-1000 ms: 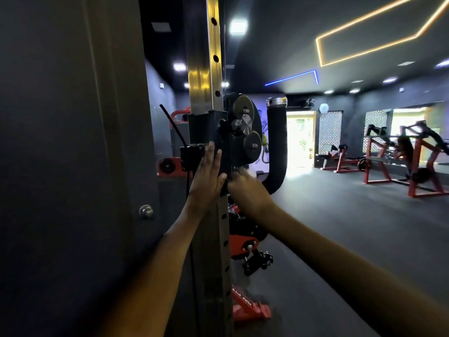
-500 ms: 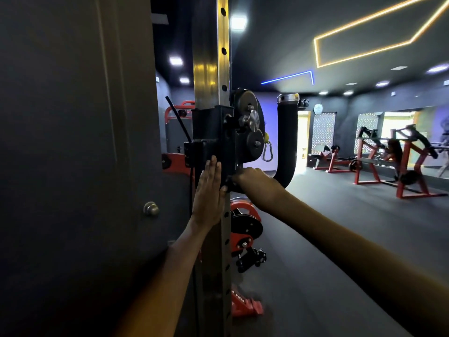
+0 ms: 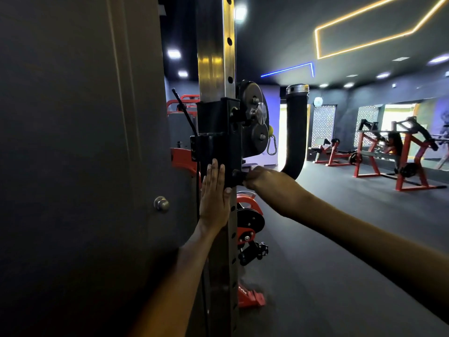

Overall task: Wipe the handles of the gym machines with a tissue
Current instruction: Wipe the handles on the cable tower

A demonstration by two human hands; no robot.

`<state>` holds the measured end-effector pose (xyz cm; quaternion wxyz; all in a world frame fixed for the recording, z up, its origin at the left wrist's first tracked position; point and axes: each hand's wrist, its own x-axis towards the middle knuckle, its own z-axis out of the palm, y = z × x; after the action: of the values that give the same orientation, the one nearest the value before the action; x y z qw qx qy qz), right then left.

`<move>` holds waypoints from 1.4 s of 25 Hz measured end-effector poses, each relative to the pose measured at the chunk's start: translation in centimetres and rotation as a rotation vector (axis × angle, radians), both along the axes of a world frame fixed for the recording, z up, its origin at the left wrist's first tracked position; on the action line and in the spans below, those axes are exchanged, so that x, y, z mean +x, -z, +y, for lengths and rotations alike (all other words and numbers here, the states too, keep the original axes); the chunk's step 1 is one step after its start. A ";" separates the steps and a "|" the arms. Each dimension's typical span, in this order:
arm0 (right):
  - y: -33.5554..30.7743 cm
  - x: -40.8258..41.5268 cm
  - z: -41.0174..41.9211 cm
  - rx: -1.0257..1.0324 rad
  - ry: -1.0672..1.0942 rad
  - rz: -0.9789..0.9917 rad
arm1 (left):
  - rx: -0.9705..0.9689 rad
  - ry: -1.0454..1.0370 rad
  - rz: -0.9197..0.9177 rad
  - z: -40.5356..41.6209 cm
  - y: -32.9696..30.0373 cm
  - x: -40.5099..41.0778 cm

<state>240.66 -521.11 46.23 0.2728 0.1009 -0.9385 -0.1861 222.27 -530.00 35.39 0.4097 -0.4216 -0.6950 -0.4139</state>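
No tissue visible, so no sign wiping has begun. Left hand [image 3: 215, 193] lies flat, fingers straight, on the black carriage [image 3: 218, 135] at frame centre. Right hand [image 3: 264, 177] curls round a knob [image 3: 237, 175] at its base. Padded handle [image 3: 295, 132], centre-right just beyond, is untouched. Other machines [image 3: 393, 152], far right, still to do.

Dark gym room with a grey floor [image 3: 340, 239], red machines [image 3: 401, 154] by the far wall, yellow [image 3: 364, 45] and blue [image 3: 289, 69] ceiling light strips
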 end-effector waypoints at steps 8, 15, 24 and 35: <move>1.7 -4.1 -0.5 0.043 -0.242 0.140 | 0.038 -0.005 0.018 0.2 1.1 -0.3; 7.9 0.5 6.0 -0.102 -0.177 0.280 | 0.085 -0.011 -0.023 0.8 1.2 0.0; 6.3 -9.1 4.9 -2.237 -0.680 -0.185 | 0.182 0.000 -0.061 2.1 1.7 0.7; 5.5 -7.3 4.2 -2.497 -0.660 -0.183 | 0.209 -0.048 -0.087 2.5 2.2 0.9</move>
<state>233.38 -516.87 40.70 0.1497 0.0173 -0.4224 0.8938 223.16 -527.49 33.18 0.4308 -0.3417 -0.6750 -0.4920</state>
